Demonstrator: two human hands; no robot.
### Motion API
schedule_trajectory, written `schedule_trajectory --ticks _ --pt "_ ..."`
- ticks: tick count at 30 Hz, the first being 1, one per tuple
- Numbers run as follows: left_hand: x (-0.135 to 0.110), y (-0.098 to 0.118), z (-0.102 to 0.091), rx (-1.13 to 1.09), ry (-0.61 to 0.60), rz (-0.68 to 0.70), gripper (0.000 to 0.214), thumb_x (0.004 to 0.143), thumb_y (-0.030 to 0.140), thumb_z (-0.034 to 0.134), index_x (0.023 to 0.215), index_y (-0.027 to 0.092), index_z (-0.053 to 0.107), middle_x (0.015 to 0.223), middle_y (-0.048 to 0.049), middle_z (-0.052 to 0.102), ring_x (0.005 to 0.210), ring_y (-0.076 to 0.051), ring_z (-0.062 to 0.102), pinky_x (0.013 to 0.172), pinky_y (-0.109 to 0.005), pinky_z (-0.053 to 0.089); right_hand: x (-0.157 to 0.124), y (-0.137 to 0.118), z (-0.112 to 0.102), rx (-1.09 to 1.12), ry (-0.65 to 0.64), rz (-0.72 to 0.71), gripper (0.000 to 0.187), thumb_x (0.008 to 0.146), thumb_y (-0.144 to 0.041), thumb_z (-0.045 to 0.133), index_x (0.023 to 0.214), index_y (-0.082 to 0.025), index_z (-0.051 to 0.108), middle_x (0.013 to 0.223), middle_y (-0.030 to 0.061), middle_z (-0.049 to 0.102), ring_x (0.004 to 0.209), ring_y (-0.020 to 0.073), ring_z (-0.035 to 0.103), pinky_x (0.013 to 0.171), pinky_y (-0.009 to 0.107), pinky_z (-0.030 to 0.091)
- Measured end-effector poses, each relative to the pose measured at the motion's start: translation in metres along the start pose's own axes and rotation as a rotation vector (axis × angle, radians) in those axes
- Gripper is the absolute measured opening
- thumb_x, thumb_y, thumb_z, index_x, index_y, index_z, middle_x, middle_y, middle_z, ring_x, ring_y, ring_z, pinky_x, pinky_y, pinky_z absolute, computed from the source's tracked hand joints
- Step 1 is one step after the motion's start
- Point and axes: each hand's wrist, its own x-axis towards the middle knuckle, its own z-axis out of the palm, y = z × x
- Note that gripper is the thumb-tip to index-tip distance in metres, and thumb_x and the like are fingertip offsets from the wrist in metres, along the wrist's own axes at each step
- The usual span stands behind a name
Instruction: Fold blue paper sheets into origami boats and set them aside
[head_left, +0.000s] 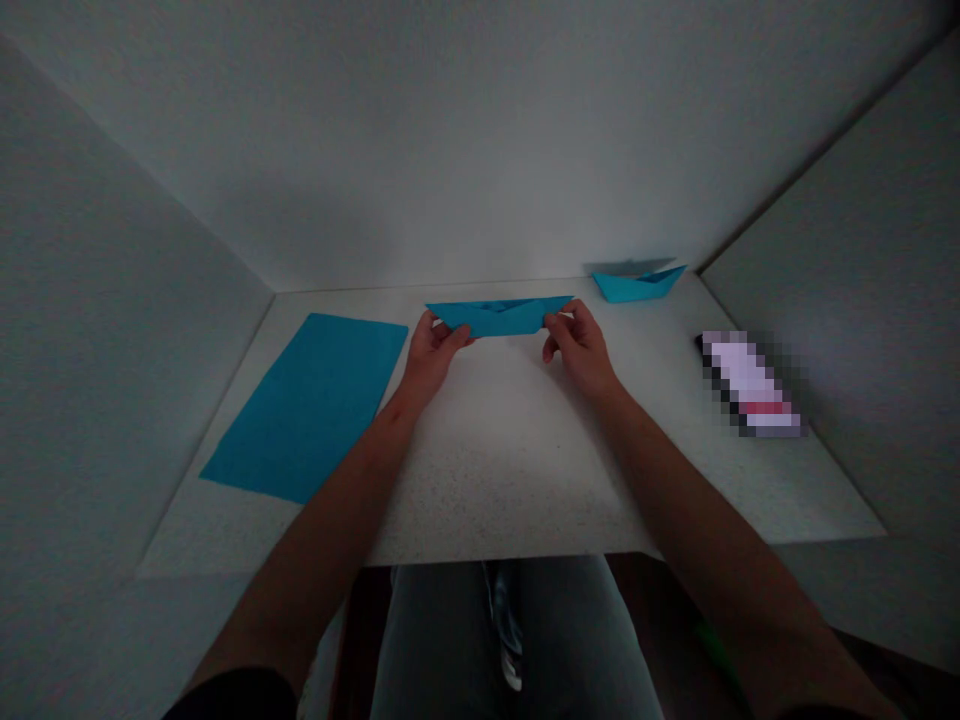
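Note:
A blue folded paper boat (pixel 499 318) is held level between my two hands, above the far part of the white table. My left hand (pixel 435 352) is closed on its left end, the thumb lying along the near side. At the other end, the thumb and fingers of my right hand (pixel 581 348) pinch the boat's right part. The boat's long near side faces me, and its top shows a narrow opening with folds inside. The fingers behind the paper are partly hidden.
Flat blue paper (pixel 315 400) lies on the table (pixel 495 470) to the left, near my left forearm. Another blue paper boat (pixel 637 287) stands at the back right by the wall. A blurred-out phone (pixel 750 385) rests at the right edge. Walls enclose the table's back and sides.

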Motion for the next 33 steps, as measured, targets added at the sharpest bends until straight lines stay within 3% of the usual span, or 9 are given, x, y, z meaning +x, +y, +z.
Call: schedule_trajectory --ticks 4,9,12,15,21,23,25,28,33 --pt "-0.010 0.014 0.008 0.117 -0.044 -0.028 0.048 0.072 0.058 0.098 0.096 0.022 0.077 0.092 -0.0039 0.080 0.091 -0.025 0.078 0.085 -0.040 0.066 -0.007 -0.007 0.006 0.012 -0.091 0.037 0.057 0.080 -0.072 0.089 0.097 -0.029 0.056 0.070 -0.0077 0.057 0.051 0.0117 0.053 0.048 0.027 0.046" --pt "-0.014 0.016 0.012 0.171 -0.053 -0.094 0.050 0.072 0.067 0.094 0.075 0.022 0.073 0.073 -0.0019 0.071 0.076 -0.023 0.072 0.072 -0.038 0.061 -0.014 -0.019 0.008 -0.078 -0.134 0.061 0.051 0.075 -0.062 0.097 0.088 -0.025 0.064 0.067 -0.0058 0.056 0.058 0.0118 0.047 0.053 0.028 0.039" --pt "-0.010 0.010 0.004 0.183 0.063 -0.139 0.062 0.080 0.081 0.082 0.069 0.023 0.063 0.068 -0.0015 0.067 0.073 -0.022 0.071 0.069 -0.035 0.059 -0.013 -0.021 0.004 -0.130 -0.162 0.111 0.053 0.085 -0.071 0.086 0.081 -0.024 0.063 0.058 -0.0057 0.050 0.055 0.0123 0.043 0.052 0.029 0.034" --pt "-0.004 0.003 -0.005 0.216 0.164 -0.174 0.071 0.085 0.090 0.070 0.065 0.024 0.055 0.059 -0.0007 0.060 0.066 -0.020 0.070 0.064 -0.032 0.057 -0.011 -0.018 0.000 -0.171 -0.187 0.111 0.065 0.094 -0.087 0.064 0.079 -0.023 0.066 0.058 -0.0014 0.056 0.053 0.0143 0.047 0.053 0.030 0.039" --pt "0.001 -0.003 -0.006 0.163 0.098 -0.083 0.072 0.094 0.090 0.059 0.092 0.019 0.071 0.071 -0.0051 0.071 0.062 -0.020 0.073 0.057 -0.030 0.058 -0.006 -0.010 -0.006 -0.289 -0.031 0.102 0.085 0.095 -0.098 0.042 0.057 -0.024 0.058 0.055 0.0052 0.058 0.059 0.0190 0.056 0.065 0.037 0.050" --pt "0.001 -0.003 -0.005 0.140 0.060 -0.062 0.072 0.094 0.090 0.060 0.102 0.019 0.073 0.075 -0.0052 0.074 0.061 -0.019 0.074 0.057 -0.031 0.059 -0.002 -0.008 -0.011 -0.277 0.037 0.072 0.081 0.097 -0.096 0.042 0.069 -0.024 0.067 0.061 0.0042 0.058 0.060 0.0192 0.057 0.064 0.036 0.050" --pt "0.001 -0.002 -0.005 0.134 0.040 -0.055 0.074 0.094 0.090 0.059 0.108 0.019 0.074 0.079 -0.0064 0.077 0.063 -0.020 0.075 0.060 -0.032 0.062 0.001 -0.008 -0.016 -0.256 0.119 0.010 0.071 0.098 -0.091 0.048 0.096 -0.027 0.076 0.077 0.0037 0.063 0.062 0.0182 0.056 0.060 0.035 0.050" --pt "0.000 0.000 -0.005 0.153 0.022 -0.058 0.077 0.094 0.091 0.058 0.111 0.018 0.076 0.085 -0.0094 0.081 0.071 -0.023 0.079 0.066 -0.034 0.066 0.003 -0.011 -0.022 -0.282 0.207 -0.109 0.059 0.097 -0.082 0.063 0.128 -0.033 0.074 0.109 0.0063 0.067 0.070 0.0175 0.058 0.059 0.034 0.052" --pt "-0.002 0.005 -0.001 0.166 -0.037 -0.037 0.076 0.093 0.091 0.059 0.108 0.019 0.077 0.087 -0.0096 0.082 0.073 -0.023 0.081 0.069 -0.033 0.067 -0.005 -0.018 -0.020 -0.433 0.047 -0.230 0.042 0.096 -0.066 0.076 0.121 -0.033 0.082 0.132 0.0110 0.064 0.098 0.0240 0.067 0.069 0.036 0.061"
